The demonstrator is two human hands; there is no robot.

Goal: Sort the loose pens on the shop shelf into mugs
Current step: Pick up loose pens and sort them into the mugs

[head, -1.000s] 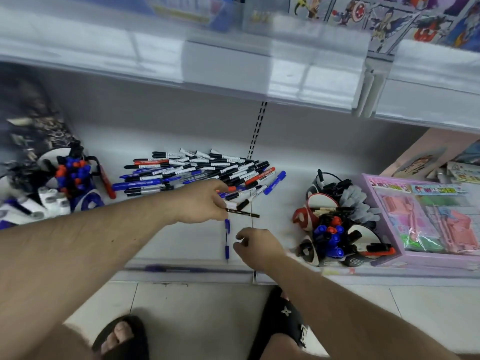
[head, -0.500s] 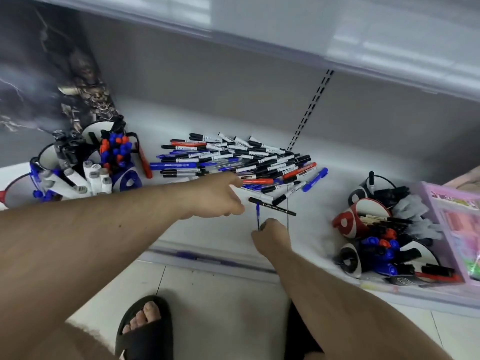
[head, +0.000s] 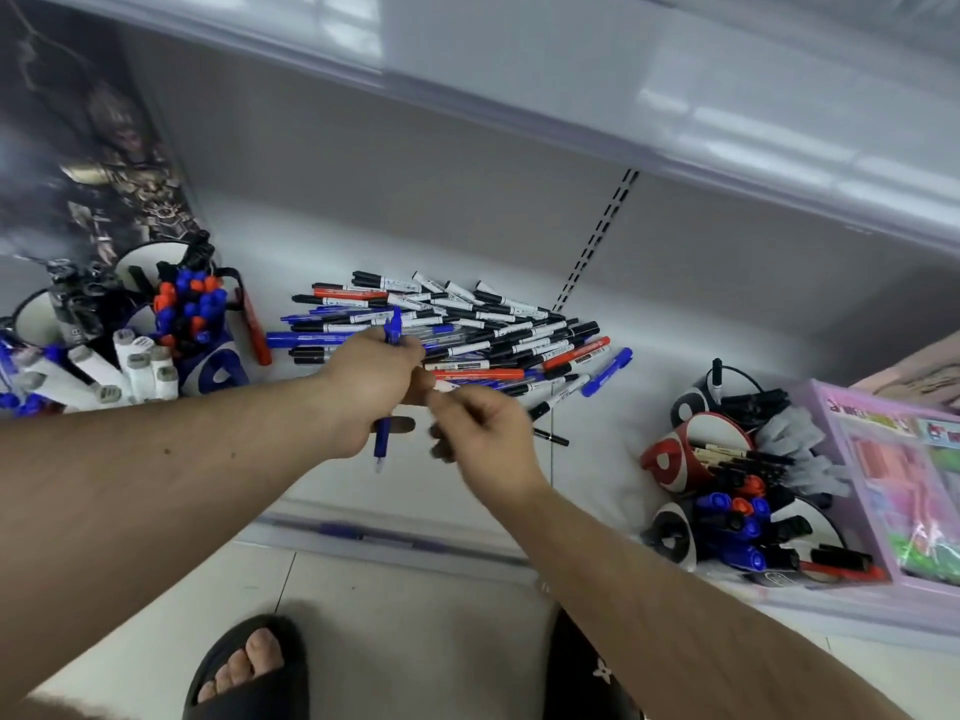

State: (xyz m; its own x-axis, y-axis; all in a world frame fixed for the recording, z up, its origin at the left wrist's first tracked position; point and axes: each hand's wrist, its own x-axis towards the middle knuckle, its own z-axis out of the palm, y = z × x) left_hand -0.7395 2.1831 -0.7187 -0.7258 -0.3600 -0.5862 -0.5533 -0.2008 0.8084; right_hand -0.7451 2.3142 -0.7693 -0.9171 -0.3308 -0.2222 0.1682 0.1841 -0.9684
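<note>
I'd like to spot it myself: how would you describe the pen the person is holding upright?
Start at the big pile of loose pens mid-shelf. In front of it the left hand grips a blue pen. Unlike the pens lying flat, it stands nearly upright, poking out above and below the fist.

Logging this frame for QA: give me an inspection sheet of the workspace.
Surface: white shop shelf, bare along its front edge.
Job's things: pile of loose pens, black, blue and red, mid-shelf; blue pen in the left hand; thin black pen lying apart in front of the pile.
Mugs: left group holds blue and red pens; right group tipped on their sides with pens.
Clutter: white markers by the left mugs; pink boxed set at far right.
Hands: left hand grips the blue pen; right hand curled beside it, contents unclear.
Cables: nothing seen.
Surroundings: poster at back left; tiled floor, sandals below.
</note>
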